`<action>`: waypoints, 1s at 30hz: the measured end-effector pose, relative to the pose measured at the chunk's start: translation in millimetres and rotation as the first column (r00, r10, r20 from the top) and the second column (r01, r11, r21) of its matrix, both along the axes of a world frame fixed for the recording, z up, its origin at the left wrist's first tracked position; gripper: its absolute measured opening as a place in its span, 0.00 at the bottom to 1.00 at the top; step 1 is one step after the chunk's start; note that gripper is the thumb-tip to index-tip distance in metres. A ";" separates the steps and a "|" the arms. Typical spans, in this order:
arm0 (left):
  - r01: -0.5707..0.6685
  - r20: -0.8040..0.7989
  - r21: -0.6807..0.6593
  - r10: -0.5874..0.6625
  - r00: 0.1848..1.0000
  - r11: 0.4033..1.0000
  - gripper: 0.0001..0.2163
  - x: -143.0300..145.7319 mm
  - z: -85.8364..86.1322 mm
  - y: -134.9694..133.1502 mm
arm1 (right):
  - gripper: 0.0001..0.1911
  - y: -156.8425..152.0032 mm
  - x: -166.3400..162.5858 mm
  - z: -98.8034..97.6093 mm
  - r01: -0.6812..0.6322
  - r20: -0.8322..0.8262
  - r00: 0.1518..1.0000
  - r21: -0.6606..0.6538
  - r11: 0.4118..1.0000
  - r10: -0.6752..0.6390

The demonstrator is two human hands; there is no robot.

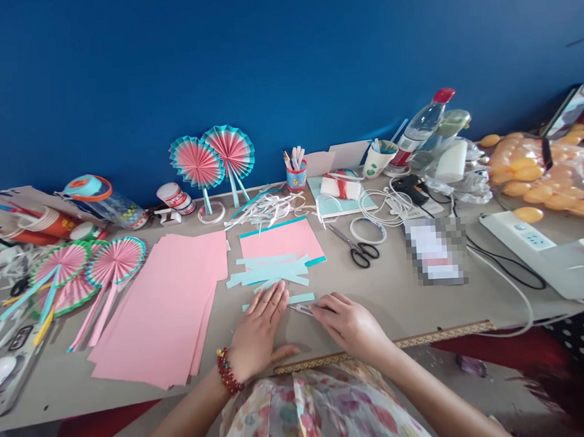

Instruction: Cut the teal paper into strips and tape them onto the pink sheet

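My left hand lies flat with its fingers stretched out, the fingertips pressing near the left part of a light blue paper strip. In my right hand is a small craft knife, its pointed end aimed left, just below the strip. Beyond my fingers lies a loose heap of light blue paper strips, partly over a pink paper sheet with blue edges. To the left is a stack of large pink paper sheets.
Black-handled scissors and a tape roll lie right of the pink sheet. Finished paper fans lean on the blue wall; more fans lie left. A power strip, bottle and bagged orange balloons sit right.
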State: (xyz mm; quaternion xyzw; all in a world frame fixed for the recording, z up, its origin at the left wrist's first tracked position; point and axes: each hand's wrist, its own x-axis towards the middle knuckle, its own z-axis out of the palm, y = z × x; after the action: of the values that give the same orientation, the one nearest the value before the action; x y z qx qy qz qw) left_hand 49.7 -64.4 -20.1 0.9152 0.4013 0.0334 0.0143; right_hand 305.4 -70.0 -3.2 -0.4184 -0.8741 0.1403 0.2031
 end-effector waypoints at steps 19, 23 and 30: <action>0.016 -0.018 -0.013 -0.017 1.000 1.000 0.46 -21.8 2.1 -0.7 | 0.15 0.8 -7.0 -1.4 -0.006 -0.003 1.000 -0.003 1.000 0.006; 0.019 -0.018 -0.011 -0.019 1.000 1.000 0.47 -21.8 0.0 -0.7 | 0.15 -0.8 -11.5 -1.6 0.007 0.011 1.000 -0.012 1.000 -0.007; 0.024 0.005 -0.041 -0.023 1.000 0.999 0.47 -24.4 3.6 -0.3 | 0.14 0.4 -26.1 -2.5 0.013 0.012 1.000 -0.010 1.000 -0.013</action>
State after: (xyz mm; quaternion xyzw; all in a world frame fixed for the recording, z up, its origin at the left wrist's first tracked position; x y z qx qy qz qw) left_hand 25.3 -64.7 -16.5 0.9193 0.3910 0.0268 0.0343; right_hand 279.3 -69.7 -5.7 -0.4259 -0.8718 0.1410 0.1967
